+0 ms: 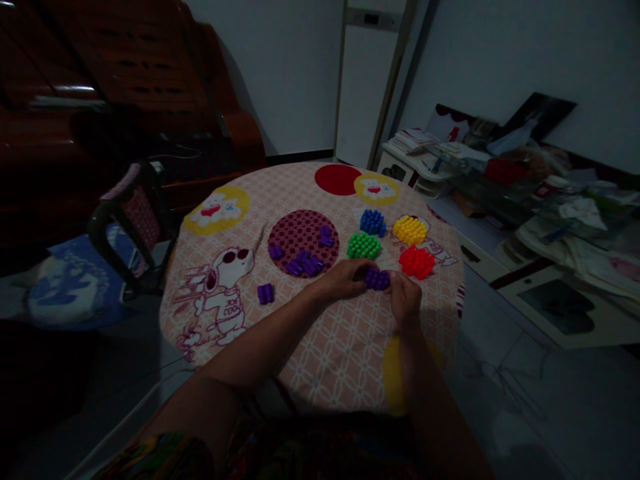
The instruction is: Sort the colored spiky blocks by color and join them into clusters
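Both hands are at a cluster of purple plastic pieces (376, 279) low over the right half of the table. My left hand (346, 279) has its fingers curled against the cluster's left side. On the other side, my right hand (405, 294) pinches its right end. Just beyond are bumpy clusters in green (364, 246), blue (372, 222), yellow (410, 231) and red (417, 263). Several loose purple pieces (305, 263) lie on the dark red round patch (285, 230), and another purple piece (265, 294) sits left of my forearm. Their exact shape is too dim to tell.
A patterned cloth with a cartoon dog covers the round table (325, 363). A chair (135, 227) stands at its left, near a wooden sofa (165, 87). To the right, a low cabinet (543, 303) carries papers and bags. A tall white unit (369, 80) stands behind.
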The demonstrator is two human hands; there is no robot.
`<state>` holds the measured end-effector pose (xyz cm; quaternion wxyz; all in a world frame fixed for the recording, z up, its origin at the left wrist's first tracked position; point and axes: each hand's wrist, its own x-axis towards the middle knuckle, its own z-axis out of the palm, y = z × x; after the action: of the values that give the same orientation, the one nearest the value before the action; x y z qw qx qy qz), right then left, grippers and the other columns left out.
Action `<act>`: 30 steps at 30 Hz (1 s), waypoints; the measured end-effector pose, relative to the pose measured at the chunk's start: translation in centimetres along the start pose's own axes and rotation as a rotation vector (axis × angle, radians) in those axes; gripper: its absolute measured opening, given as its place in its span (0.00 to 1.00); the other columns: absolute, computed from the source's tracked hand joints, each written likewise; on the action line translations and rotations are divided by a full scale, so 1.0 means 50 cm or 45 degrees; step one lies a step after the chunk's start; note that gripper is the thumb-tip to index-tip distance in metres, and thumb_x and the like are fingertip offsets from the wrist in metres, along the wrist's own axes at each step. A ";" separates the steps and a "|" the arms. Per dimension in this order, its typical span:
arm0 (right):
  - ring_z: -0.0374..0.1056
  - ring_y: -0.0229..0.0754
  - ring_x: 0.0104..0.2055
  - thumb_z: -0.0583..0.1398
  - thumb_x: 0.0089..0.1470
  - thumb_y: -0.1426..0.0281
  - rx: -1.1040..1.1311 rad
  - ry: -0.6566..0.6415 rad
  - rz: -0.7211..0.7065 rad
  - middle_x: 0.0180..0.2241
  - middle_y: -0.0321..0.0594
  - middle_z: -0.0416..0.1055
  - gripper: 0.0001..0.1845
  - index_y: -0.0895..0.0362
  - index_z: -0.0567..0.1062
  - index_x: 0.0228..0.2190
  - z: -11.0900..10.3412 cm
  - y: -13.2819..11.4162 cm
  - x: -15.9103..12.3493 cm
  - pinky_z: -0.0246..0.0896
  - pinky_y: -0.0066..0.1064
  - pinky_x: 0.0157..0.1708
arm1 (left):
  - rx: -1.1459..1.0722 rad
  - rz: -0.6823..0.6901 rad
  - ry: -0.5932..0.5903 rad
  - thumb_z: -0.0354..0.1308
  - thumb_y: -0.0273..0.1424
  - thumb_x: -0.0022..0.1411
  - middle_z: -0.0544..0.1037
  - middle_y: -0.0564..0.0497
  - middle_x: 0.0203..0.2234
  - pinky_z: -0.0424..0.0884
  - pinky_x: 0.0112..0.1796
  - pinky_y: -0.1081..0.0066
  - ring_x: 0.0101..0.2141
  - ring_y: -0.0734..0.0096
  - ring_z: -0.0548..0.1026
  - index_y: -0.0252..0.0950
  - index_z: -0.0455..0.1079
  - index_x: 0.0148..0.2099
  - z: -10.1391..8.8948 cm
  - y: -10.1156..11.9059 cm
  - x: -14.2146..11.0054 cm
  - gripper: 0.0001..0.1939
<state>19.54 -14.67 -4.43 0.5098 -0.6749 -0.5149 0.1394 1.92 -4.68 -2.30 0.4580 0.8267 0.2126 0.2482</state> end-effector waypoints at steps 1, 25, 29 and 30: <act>0.65 0.39 0.26 0.51 0.65 0.53 -0.001 -0.003 0.001 0.21 0.35 0.69 0.25 0.57 0.77 0.30 0.000 0.000 0.000 0.57 0.30 0.29 | 0.017 0.004 0.006 0.58 0.25 0.51 0.80 0.46 0.47 0.73 0.48 0.66 0.46 0.63 0.78 0.33 0.70 0.58 0.001 0.001 -0.002 0.29; 0.64 0.39 0.25 0.51 0.64 0.54 -0.030 0.015 -0.004 0.21 0.35 0.69 0.25 0.57 0.77 0.29 0.001 0.001 0.000 0.56 0.30 0.29 | 0.968 -0.971 0.613 0.62 0.38 0.58 0.80 0.37 0.38 0.72 0.46 0.50 0.46 0.43 0.78 0.35 0.74 0.40 -0.264 -0.069 -0.156 0.12; 0.65 0.40 0.25 0.51 0.64 0.54 -0.027 0.015 0.009 0.20 0.36 0.70 0.25 0.57 0.77 0.29 0.001 0.000 0.000 0.57 0.30 0.29 | 0.929 -0.905 0.655 0.62 0.34 0.58 0.81 0.39 0.36 0.72 0.45 0.54 0.43 0.49 0.78 0.35 0.74 0.39 -0.256 -0.043 -0.139 0.09; 0.65 0.40 0.25 0.51 0.64 0.54 -0.029 0.012 0.010 0.20 0.36 0.70 0.25 0.57 0.77 0.29 0.001 0.000 0.000 0.57 0.30 0.29 | 0.899 -0.851 0.666 0.61 0.34 0.58 0.81 0.40 0.36 0.72 0.45 0.55 0.42 0.51 0.78 0.35 0.75 0.40 -0.252 -0.030 -0.134 0.09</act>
<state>19.53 -14.65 -4.45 0.5042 -0.6832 -0.5113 0.1323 -11.15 0.40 0.71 0.1389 0.7284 0.6404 0.1999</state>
